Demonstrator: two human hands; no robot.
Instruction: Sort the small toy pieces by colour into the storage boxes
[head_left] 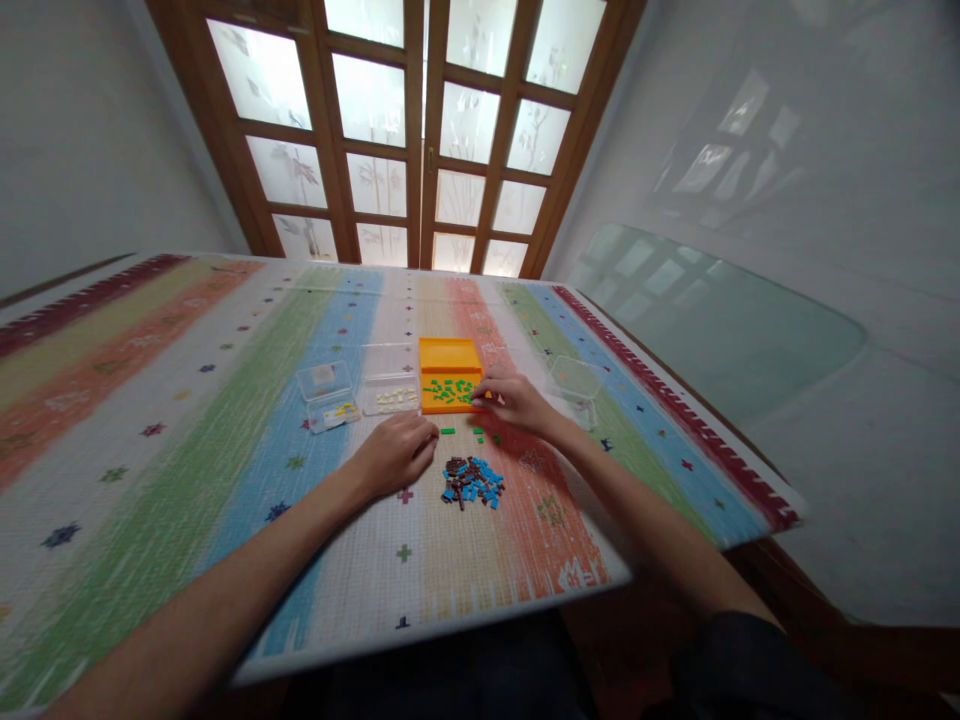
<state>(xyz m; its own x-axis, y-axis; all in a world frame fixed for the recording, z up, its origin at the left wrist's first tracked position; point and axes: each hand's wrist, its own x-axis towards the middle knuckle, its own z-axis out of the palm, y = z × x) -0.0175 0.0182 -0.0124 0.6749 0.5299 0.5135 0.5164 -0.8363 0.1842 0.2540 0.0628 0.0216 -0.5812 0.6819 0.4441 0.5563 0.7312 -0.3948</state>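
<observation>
My left hand (397,452) rests on the tablecloth with its fingers curled closed. Whatever lies under those fingers is hidden. Just right of its fingertips is a small green brick (448,431). At the right edge of an open yellow box (449,353), my right hand (514,398) has thumb and fingers pinched together; anything between them is too small to make out. Many green bricks (450,390) are scattered in the box's near half. Below my right hand, several more green pieces (478,433) lie on the cloth. A pile of blue and brown bricks (472,482) sits nearer to me.
Left of the yellow box stand a clear case with pale pieces (396,398) and an open clear case with yellow and white pieces (332,413). Another open clear case (576,378) is beyond my right wrist. The striped tablecloth (315,560) reaches the table's front edge.
</observation>
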